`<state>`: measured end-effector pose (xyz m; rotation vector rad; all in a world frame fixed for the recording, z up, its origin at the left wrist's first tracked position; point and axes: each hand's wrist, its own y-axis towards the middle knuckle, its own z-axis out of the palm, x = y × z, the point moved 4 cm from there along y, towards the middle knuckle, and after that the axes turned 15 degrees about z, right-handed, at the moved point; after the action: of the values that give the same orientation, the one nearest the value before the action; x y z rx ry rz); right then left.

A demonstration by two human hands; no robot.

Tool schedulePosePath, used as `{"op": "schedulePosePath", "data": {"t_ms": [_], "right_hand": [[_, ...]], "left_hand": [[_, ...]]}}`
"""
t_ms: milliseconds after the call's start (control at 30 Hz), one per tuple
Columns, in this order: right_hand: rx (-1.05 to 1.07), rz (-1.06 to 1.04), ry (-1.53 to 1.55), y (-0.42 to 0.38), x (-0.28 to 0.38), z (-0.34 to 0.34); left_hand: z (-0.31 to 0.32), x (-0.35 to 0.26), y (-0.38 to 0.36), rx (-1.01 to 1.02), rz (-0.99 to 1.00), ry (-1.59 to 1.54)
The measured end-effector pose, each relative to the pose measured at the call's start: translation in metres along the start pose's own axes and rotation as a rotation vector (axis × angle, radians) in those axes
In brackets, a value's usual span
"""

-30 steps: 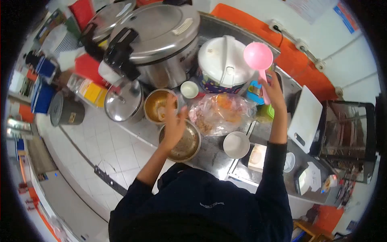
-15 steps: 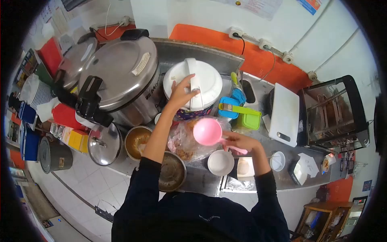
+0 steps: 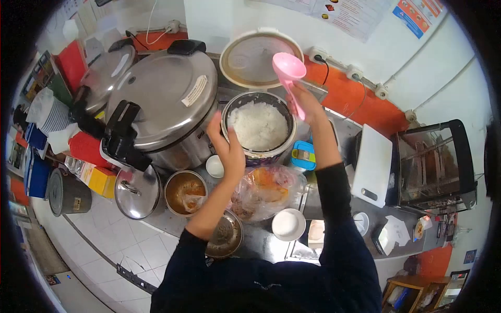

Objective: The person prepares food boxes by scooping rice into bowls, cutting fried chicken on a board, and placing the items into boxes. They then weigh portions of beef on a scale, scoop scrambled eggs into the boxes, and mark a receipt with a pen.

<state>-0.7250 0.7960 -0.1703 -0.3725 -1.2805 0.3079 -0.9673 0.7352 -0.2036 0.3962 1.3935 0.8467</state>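
Note:
My right hand grips the handle of a pink ladle, its bowl raised in front of the lifted lid. Below it stands a rice cooker with white rice inside. At the cooker's left rim is my left hand, thumb and fingers apart, holding nothing. Beneath my left wrist lie a small white bowl and a clear plastic bag with food in it. An empty-looking white bowl sits closer to my body.
Large steel cookers crowd the left side. Steel bowls and a pot lid line the front left edge. To the right are blue-lidded containers, a white cutting board and a glass display case.
The cooker's lid has swung up and back, exposing the rice. My left hand has left the lid for the left rim. The pink ladle has risen away from me in my right hand.

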Motion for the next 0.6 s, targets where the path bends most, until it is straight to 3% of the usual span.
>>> {"op": "schedulePosePath", "data": {"t_ms": [100,167,200,267,300,333,400,433,533,600], "right_hand": [[-0.054,0.012,0.015,0.048,0.012,-0.012],[-0.161,0.053,-0.017,0.057,0.016,-0.013],[-0.157,0.059,-0.024,0.057,0.013,-0.010],[-0.297,-0.051,-0.386,0.051,0.012,-0.007],[-0.374,-0.389,-0.747,0.081,0.002,-0.025],[-0.371,-0.392,-0.757,0.070,0.002,-0.011],[-0.562,-0.382,-1.842,0.043,-0.022,0.026],[-0.614,-0.386,-1.892,0.043,-0.035,0.038],[-0.626,-0.397,-1.969,0.055,-0.064,0.056],[-0.573,-0.392,-1.994,0.061,-0.077,0.061]], "left_hand": [[-0.023,0.030,-0.049,0.060,-0.140,0.128],[-0.033,0.059,-0.070,0.122,-0.394,0.125],[-0.037,0.064,-0.069,0.113,-0.400,0.128],[-0.038,0.080,-0.068,0.238,-0.550,0.003],[-0.040,0.086,-0.065,0.227,-0.551,-0.002],[-0.040,0.094,-0.064,0.297,-0.567,-0.016],[-0.040,0.111,-0.064,0.439,-0.596,-0.045],[-0.041,0.132,-0.071,0.556,-0.489,-0.006],[-0.044,0.129,-0.065,0.613,-0.402,0.041],[-0.049,0.119,-0.056,0.662,-0.448,0.071]]}}
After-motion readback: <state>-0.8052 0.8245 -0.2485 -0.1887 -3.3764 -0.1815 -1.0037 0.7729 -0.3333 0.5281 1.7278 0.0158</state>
